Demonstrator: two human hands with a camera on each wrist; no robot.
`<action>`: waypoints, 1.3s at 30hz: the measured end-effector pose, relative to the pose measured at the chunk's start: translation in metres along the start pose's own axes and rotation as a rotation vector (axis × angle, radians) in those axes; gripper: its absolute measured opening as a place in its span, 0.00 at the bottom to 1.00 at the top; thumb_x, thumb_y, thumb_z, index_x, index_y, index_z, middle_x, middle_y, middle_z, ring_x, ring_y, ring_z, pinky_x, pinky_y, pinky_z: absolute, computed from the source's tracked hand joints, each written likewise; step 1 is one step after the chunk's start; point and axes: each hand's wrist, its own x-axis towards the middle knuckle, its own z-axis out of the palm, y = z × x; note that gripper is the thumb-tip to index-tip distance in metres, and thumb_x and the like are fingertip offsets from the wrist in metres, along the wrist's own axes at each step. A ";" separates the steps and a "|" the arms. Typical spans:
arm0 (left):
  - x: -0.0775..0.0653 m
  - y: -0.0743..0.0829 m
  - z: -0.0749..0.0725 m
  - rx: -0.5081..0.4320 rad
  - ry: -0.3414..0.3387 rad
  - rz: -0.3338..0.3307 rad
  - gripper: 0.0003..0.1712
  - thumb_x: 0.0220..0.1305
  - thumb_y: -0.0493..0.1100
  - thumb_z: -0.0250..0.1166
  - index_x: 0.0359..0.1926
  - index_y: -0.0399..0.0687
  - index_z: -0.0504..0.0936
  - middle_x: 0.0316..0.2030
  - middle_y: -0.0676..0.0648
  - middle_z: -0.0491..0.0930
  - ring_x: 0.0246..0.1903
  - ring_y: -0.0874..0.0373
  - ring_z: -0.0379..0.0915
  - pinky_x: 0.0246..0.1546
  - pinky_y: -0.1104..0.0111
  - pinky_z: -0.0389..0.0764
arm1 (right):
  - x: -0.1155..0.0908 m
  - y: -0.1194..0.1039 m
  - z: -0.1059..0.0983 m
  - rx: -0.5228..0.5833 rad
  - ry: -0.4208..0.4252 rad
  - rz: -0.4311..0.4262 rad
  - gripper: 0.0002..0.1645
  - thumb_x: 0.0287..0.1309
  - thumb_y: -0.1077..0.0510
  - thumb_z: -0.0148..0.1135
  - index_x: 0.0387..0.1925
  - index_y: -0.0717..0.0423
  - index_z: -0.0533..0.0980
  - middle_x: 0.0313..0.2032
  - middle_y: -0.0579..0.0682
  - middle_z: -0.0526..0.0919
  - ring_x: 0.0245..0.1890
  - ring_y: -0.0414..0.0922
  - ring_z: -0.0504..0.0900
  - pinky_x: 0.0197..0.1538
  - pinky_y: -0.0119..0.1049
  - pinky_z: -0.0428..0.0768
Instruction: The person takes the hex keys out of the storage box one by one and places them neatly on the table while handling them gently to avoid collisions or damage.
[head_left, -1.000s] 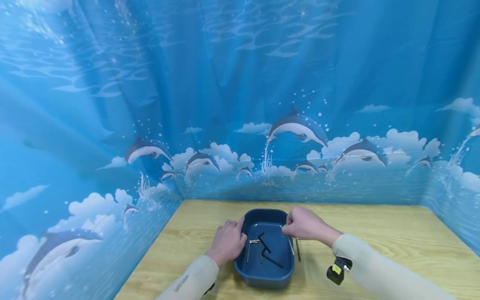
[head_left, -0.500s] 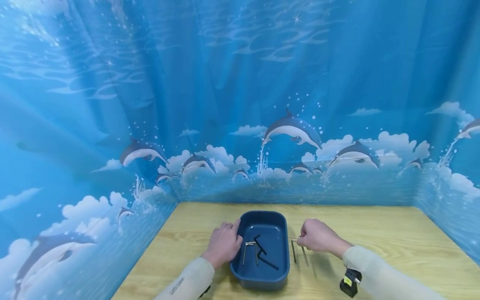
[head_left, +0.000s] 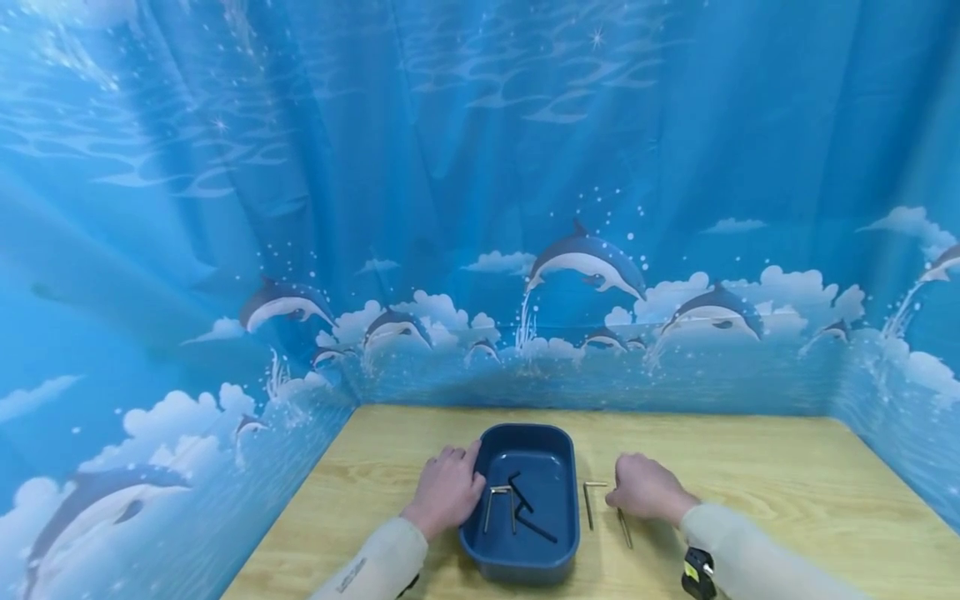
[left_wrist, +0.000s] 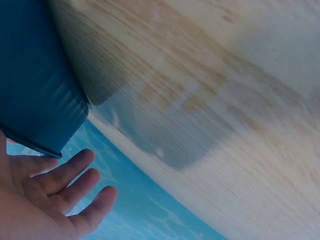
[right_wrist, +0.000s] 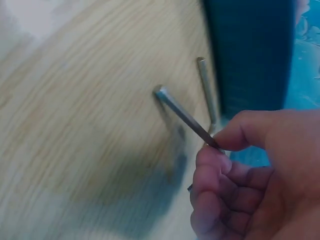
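In the head view my right hand (head_left: 651, 487) is over the table, right of a deep blue tray (head_left: 519, 573). Thumb and forefinger pinch a metal hex key (right_wrist: 185, 116) near its bend, its long arm slanting down toward the tabletop. Beside it, close to the tray wall, lies a second brass-coloured hex key (head_left: 588, 507). My left hand (head_left: 446, 493) touches the tray's left rim, its fingers loosely extended in the left wrist view. Inside the tray are brass-coloured hex keys (head_left: 488, 512) and black hex keys (head_left: 538, 528), some overlapping.
The wood-grain table (head_left: 757, 492) stretches to the right of the tray. A blue curtain (head_left: 450, 250) printed with dolphins encloses its back and sides.
My right hand has moved right, from over the tray's right edge to the tabletop, with a hex key in its fingers. The two brass-coloured keys now stand further apart. My left hand stays at the rim.
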 end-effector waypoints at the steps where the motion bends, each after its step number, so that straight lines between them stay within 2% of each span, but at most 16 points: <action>1: 0.000 0.000 0.000 -0.001 -0.002 -0.001 0.32 0.72 0.51 0.53 0.73 0.45 0.67 0.60 0.40 0.79 0.61 0.44 0.72 0.59 0.45 0.75 | 0.000 0.000 0.001 -0.017 -0.003 0.005 0.15 0.51 0.57 0.71 0.19 0.54 0.73 0.17 0.46 0.73 0.17 0.42 0.70 0.22 0.36 0.68; 3: -0.001 -0.001 0.000 -0.001 -0.003 -0.003 0.32 0.72 0.51 0.52 0.73 0.45 0.67 0.60 0.40 0.79 0.61 0.44 0.72 0.59 0.45 0.75 | 0.001 0.001 0.003 -0.043 -0.002 0.009 0.14 0.51 0.57 0.71 0.22 0.55 0.73 0.21 0.48 0.76 0.19 0.44 0.73 0.24 0.38 0.71; 8: -0.002 -0.001 0.000 -0.004 -0.001 -0.004 0.32 0.73 0.51 0.52 0.73 0.45 0.68 0.59 0.40 0.79 0.61 0.44 0.72 0.59 0.45 0.75 | 0.005 0.003 0.008 -0.059 0.000 0.020 0.14 0.54 0.58 0.69 0.21 0.54 0.71 0.20 0.50 0.74 0.19 0.44 0.72 0.24 0.36 0.69; 12: 0.000 -0.001 -0.001 -0.008 0.004 -0.010 0.31 0.73 0.51 0.52 0.73 0.46 0.68 0.59 0.40 0.79 0.61 0.44 0.72 0.59 0.45 0.75 | 0.007 0.006 0.011 -0.048 0.018 0.006 0.15 0.56 0.60 0.65 0.18 0.54 0.71 0.16 0.48 0.70 0.16 0.42 0.69 0.22 0.35 0.66; 18: -0.001 -0.001 0.000 -0.007 0.010 -0.004 0.31 0.73 0.50 0.52 0.73 0.46 0.68 0.59 0.40 0.80 0.60 0.44 0.72 0.58 0.45 0.75 | 0.004 0.012 0.013 -0.044 0.059 -0.018 0.20 0.54 0.61 0.64 0.12 0.51 0.66 0.12 0.44 0.62 0.14 0.40 0.62 0.21 0.34 0.61; 27: -0.001 -0.001 0.003 0.004 0.012 -0.007 0.31 0.73 0.51 0.51 0.73 0.48 0.68 0.59 0.41 0.80 0.60 0.46 0.73 0.58 0.45 0.76 | -0.008 0.014 0.011 0.001 0.007 -0.002 0.19 0.49 0.60 0.67 0.12 0.50 0.68 0.11 0.42 0.61 0.14 0.39 0.57 0.20 0.32 0.58; 39: -0.002 -0.001 0.000 -0.003 0.006 -0.009 0.31 0.73 0.50 0.52 0.73 0.47 0.67 0.59 0.40 0.80 0.60 0.44 0.72 0.59 0.44 0.75 | -0.004 0.010 0.016 0.021 0.032 -0.004 0.22 0.51 0.64 0.63 0.10 0.49 0.64 0.10 0.41 0.56 0.12 0.38 0.55 0.19 0.30 0.56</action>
